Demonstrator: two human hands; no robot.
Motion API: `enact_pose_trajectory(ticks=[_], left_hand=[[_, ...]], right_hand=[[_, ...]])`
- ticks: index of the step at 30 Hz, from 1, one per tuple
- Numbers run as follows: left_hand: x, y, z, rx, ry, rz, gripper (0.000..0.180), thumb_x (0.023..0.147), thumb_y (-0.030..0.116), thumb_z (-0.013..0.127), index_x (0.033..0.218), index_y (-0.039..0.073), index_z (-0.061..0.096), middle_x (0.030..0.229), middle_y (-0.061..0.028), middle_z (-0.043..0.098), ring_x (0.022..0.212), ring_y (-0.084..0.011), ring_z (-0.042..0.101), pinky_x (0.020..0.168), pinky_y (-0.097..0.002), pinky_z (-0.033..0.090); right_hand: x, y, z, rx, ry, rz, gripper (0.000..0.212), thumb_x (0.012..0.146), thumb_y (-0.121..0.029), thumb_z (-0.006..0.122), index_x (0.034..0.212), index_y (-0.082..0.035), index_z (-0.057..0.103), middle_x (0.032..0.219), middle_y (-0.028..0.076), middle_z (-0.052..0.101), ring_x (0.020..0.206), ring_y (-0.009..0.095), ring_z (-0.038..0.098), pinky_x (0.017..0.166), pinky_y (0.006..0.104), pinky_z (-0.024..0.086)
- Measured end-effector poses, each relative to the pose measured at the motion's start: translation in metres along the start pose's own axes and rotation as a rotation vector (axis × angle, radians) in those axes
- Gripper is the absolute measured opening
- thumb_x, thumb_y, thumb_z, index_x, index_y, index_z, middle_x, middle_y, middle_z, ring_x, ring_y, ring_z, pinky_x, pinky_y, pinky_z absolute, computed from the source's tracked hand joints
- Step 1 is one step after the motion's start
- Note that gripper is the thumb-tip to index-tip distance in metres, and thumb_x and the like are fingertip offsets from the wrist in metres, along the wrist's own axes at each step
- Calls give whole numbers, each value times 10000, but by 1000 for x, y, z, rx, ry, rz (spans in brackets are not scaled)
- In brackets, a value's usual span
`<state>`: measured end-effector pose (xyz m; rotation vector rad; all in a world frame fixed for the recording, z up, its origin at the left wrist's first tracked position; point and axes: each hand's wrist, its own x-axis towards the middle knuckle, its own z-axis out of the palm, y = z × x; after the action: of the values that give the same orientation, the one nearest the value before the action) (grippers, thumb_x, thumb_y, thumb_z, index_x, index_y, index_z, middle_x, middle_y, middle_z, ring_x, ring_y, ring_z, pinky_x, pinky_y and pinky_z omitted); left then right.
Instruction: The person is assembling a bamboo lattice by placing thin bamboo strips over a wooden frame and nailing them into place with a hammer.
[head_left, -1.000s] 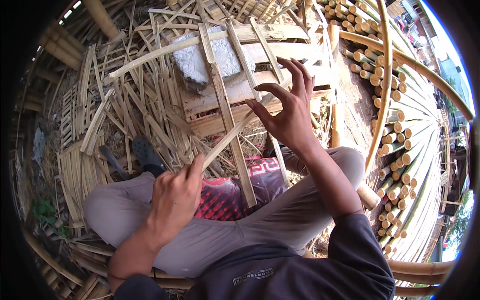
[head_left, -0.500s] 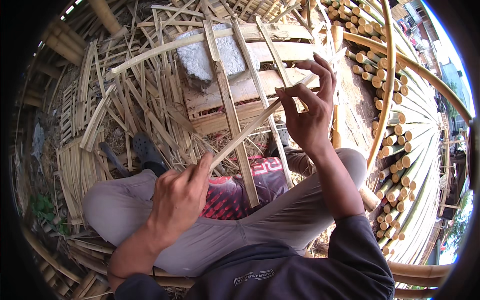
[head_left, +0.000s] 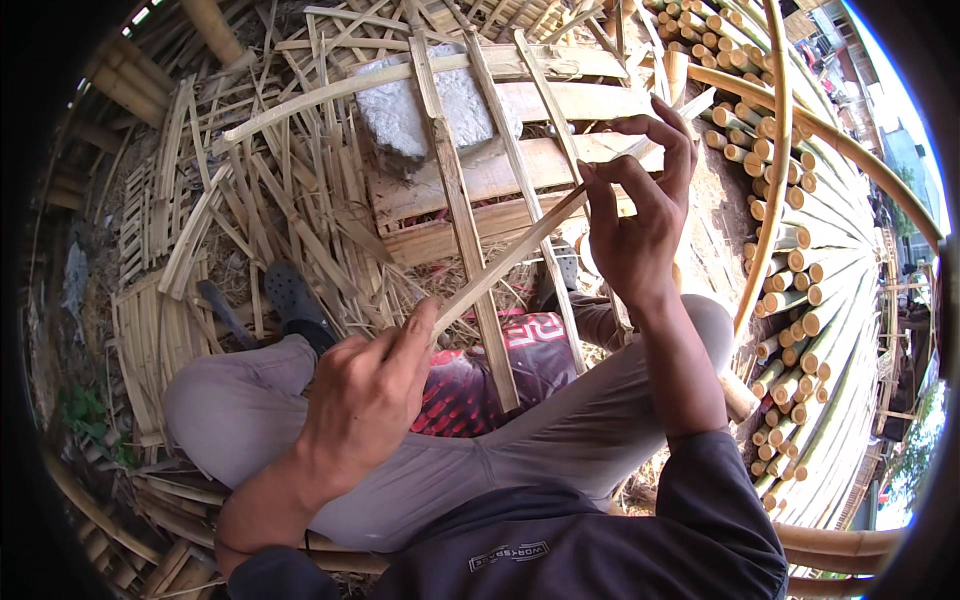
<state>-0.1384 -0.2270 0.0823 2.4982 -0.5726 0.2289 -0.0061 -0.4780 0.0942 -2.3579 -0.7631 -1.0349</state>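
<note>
A thin bamboo strip [head_left: 515, 252] slants up to the right across the frame of bamboo slats [head_left: 457, 195] in front of my lap. My left hand [head_left: 370, 390] is closed round its lower left end, the forefinger stretched along it. Thumb and forefinger of my right hand [head_left: 645, 210] pinch the strip farther up, with the other fingers raised and curled. Past that hand the strip's pale end [head_left: 690, 108] sticks out. The strip passes over the long slats of the frame; whether it touches them I cannot tell.
A rough grey stone block [head_left: 405, 115] rests on a low wooden crate [head_left: 430, 240] beneath the slats. Loose bamboo strips [head_left: 290, 200] litter the ground at left. Stacked bamboo poles [head_left: 800, 290] fill the right side. A red and black cloth [head_left: 460, 400] lies between my legs.
Both hands have shifted to the right with the bamboo strip, my left one slightly upward too. The frame and stone have hardly moved.
</note>
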Motion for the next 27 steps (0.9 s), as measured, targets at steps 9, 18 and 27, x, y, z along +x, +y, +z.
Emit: enact_pose_trajectory(ticks=[9,18,27], left_hand=[[-1,3,-5,-24,4,16,463,843,11,659,1292,-29,555,679,-122,621,549,-265,608,539,-372,485],[1,7,-9,-52,-49,-39,502,838,-3,653,1326,-4,535,771,-163,648,630,-307,635,595,-398,511],[-4,-17,-4,-104,-54,-254,450,840,-1,658,1281,1,573,962,-242,684,800,-406,677,671,-441,544]], right_hand=[[3,-4,-5,116,111,5,100,797,2,720,739,-14,641,989,117,559,1226,366,527,996,484,411],[8,-7,-14,125,172,-1,80,802,27,679,747,2,628,900,126,551,1135,364,585,920,440,453],[20,70,-91,-41,-223,334,115,824,-95,746,864,0,694,1026,94,667,983,220,657,887,349,513]])
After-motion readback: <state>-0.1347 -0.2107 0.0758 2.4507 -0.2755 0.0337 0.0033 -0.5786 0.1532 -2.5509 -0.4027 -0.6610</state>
